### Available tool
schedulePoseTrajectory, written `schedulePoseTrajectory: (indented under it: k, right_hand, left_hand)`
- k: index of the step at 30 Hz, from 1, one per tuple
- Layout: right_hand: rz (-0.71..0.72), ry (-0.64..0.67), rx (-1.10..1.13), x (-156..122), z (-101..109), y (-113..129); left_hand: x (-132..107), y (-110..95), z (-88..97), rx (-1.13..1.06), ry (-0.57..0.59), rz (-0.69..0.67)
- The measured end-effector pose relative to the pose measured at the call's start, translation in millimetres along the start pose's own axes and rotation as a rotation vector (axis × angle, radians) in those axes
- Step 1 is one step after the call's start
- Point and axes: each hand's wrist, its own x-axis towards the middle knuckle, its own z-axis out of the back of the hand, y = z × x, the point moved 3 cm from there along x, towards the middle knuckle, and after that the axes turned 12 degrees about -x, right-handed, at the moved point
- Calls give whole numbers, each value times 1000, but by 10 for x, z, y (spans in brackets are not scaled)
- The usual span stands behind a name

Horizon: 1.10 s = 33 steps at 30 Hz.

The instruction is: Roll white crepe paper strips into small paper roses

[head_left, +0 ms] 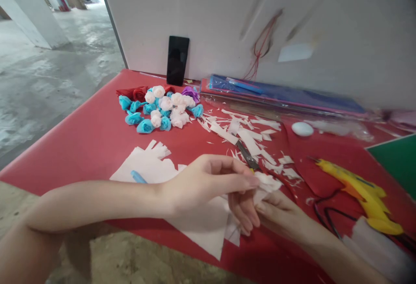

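Observation:
A white paper flower (269,183) with ruffled edges is between my two hands above the red table. My left hand (211,184) reaches across from the left, thumb and forefinger pinching the flower's side, other fingers curled below it. From the lower right, my right hand (279,212) grips the flower's lower part between thumb and fingers. Under my left forearm lie white paper sheets (201,230) with cut edges and a light blue pen (138,177). Just behind the hands lie scissors (246,154), partly hidden, among white paper scraps (251,141).
Blue, white, red and purple paper flowers (145,125) are heaped at the back left. A phone (177,60) leans on the grey panel (211,19). A yellow glue gun (360,190) with a dark cord lies right. Wrapped blue material (292,95) and a white egg-shaped object (302,128) are behind.

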Motion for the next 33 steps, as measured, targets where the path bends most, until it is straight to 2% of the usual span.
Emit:
schedulePoseTrajectory:
  k: [9, 13, 18, 20, 24, 33]
  right_hand:
    - [-9, -10, 53, 14, -33, 3]
    - [-40, -26, 39, 0, -17, -11]
    - [-93, -105, -35, -57, 5, -58]
    - [-115, -126, -72, -75, -1, -80]
    - [-159, -167, -152, -93, -19, -109]
    - [-158, -250, -272, -58, -61, -109]
  left_hand:
    - [-4, 9, -26, 7, 5, 3]
    - [-13, 9, -24, 103, -4, -1]
    - [-25, -6, -10, 190, -35, -88]
    - [-24, 15, -4, 200, -35, -64]
    - [-34, 67, 10, 235, -110, 14]
    - [-57, 89, -29, 363, -106, -36]
